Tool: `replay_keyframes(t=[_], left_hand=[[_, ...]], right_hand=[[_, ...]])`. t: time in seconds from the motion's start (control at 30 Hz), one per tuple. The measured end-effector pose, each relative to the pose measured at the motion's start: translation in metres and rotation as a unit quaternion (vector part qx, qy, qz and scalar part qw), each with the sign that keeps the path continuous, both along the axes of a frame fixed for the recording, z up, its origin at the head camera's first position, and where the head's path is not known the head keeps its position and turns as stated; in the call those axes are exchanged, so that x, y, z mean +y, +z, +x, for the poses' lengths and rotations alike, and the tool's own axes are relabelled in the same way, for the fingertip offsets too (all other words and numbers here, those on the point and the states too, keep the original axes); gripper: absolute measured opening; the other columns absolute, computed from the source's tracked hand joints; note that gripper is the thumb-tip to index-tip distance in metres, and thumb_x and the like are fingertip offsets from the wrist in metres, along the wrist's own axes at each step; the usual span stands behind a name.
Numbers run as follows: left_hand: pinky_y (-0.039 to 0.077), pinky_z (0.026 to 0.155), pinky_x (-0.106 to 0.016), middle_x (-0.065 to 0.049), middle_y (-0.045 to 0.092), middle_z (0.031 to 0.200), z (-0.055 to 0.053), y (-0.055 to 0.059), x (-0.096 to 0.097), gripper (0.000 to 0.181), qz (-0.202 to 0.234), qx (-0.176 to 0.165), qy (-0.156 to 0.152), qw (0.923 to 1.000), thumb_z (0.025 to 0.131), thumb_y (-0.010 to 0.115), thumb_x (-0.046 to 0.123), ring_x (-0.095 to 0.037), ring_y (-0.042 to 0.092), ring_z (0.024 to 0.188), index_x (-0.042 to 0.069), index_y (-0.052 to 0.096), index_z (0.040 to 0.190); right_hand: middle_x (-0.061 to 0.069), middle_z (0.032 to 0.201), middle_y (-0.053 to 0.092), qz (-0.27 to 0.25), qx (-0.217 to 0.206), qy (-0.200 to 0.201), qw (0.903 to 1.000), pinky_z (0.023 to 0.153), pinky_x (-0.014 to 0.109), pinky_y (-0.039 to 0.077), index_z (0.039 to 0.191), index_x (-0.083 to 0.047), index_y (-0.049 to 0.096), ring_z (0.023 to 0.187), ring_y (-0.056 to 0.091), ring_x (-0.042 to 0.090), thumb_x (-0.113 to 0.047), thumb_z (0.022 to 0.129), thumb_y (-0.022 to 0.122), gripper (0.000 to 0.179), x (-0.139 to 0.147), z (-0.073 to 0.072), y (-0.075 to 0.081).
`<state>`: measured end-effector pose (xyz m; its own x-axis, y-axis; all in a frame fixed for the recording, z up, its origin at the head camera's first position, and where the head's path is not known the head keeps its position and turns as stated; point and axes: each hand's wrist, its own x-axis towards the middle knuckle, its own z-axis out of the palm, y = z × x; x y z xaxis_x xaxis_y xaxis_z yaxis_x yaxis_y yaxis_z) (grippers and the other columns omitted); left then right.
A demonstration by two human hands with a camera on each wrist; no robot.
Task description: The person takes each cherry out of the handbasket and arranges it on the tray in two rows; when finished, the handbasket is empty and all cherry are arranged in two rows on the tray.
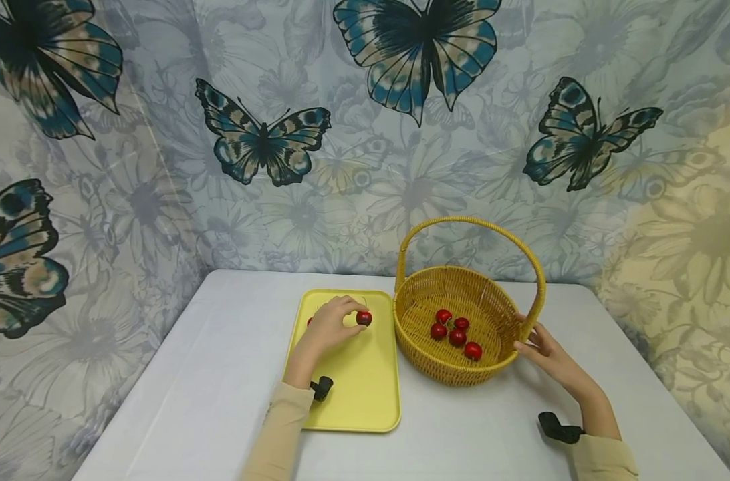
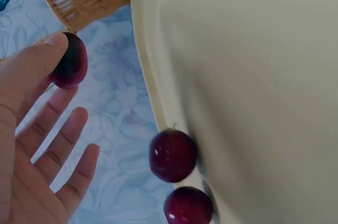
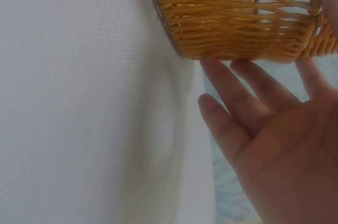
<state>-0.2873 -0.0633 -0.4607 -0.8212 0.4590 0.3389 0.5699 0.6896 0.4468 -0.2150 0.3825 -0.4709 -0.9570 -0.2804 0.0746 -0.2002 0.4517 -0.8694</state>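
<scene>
Between thumb and forefinger, my left hand [image 1: 329, 327] pinches a dark red cherry [image 1: 363, 318] over the far part of the yellow tray [image 1: 353, 394]. Its other fingers spread loosely in the left wrist view. Two more cherries, one nearer the tray's end [image 2: 173, 155] and another beside it [image 2: 188, 205], lie along the tray's edge; in the head view my hand mostly hides them. My right hand [image 1: 545, 354] holds the wicker basket [image 1: 461, 377] at its right rim, by the foot of the handle, fingers against the outer weave [image 3: 237, 18]. Several cherries [image 1: 458, 337] lie inside the basket.
The basket stands just right of the tray on a white table [image 1: 220, 374], its tall arched handle [image 1: 470, 220] rising over it. A butterfly-patterned cloth wall [image 1: 365, 200] closes off the back and sides. A black camera mount [image 1: 559, 427] sits at the right wrist.
</scene>
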Motion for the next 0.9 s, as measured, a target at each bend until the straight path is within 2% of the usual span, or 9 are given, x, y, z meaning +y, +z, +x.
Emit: replay_keyframes(t=[0.2, 0.37, 0.67, 0.9], left_hand=[[0.046, 0.084, -0.035, 0.006, 0.064, 0.104, -0.002, -0.006, -0.012, 0.030, -0.013, 0.004, 0.027, 0.9995, 0.080, 0.073, 0.029, -0.017, 0.055, 0.097, 0.021, 0.068, 0.108], [0.044, 0.081, -0.035, 0.005, 0.064, 0.105, -0.004, -0.011, -0.016, 0.030, -0.021, -0.010, 0.045, 0.9987, 0.080, 0.072, 0.032, -0.016, 0.053, 0.093, 0.022, 0.068, 0.108], [0.045, 0.083, -0.039, 0.003, 0.065, 0.103, -0.011, -0.020, -0.020, 0.030, -0.041, -0.012, 0.065, 0.9970, 0.079, 0.073, 0.034, -0.019, 0.054, 0.096, 0.022, 0.070, 0.106], [0.045, 0.084, -0.038, 0.004, 0.066, 0.102, -0.014, -0.022, -0.021, 0.030, -0.048, -0.028, 0.072, 0.9958, 0.079, 0.073, 0.033, -0.020, 0.054, 0.097, 0.023, 0.070, 0.107]], right_hand=[[0.034, 0.144, 0.019, 0.002, -0.004, 0.000, 1.0000, 0.082, 0.011, 0.042, 0.147, -0.003, 0.009, 0.107, 0.042, -0.014, -0.015, 0.098, 0.047, 0.064, 0.000, -0.001, 0.000], [0.033, 0.145, 0.018, 0.005, -0.006, -0.003, 1.0000, 0.083, 0.011, 0.041, 0.147, -0.003, 0.009, 0.106, 0.041, -0.017, -0.016, 0.098, 0.047, 0.064, 0.001, -0.002, -0.001], [0.035, 0.144, 0.019, 0.000, -0.008, -0.001, 1.0000, 0.083, 0.012, 0.042, 0.147, -0.003, 0.009, 0.107, 0.043, -0.014, -0.016, 0.098, 0.047, 0.064, 0.002, -0.001, 0.000], [0.034, 0.145, 0.017, -0.009, -0.008, 0.003, 0.9999, 0.083, 0.011, 0.042, 0.148, -0.003, 0.008, 0.107, 0.045, -0.013, -0.015, 0.098, 0.047, 0.064, 0.001, -0.002, 0.000]])
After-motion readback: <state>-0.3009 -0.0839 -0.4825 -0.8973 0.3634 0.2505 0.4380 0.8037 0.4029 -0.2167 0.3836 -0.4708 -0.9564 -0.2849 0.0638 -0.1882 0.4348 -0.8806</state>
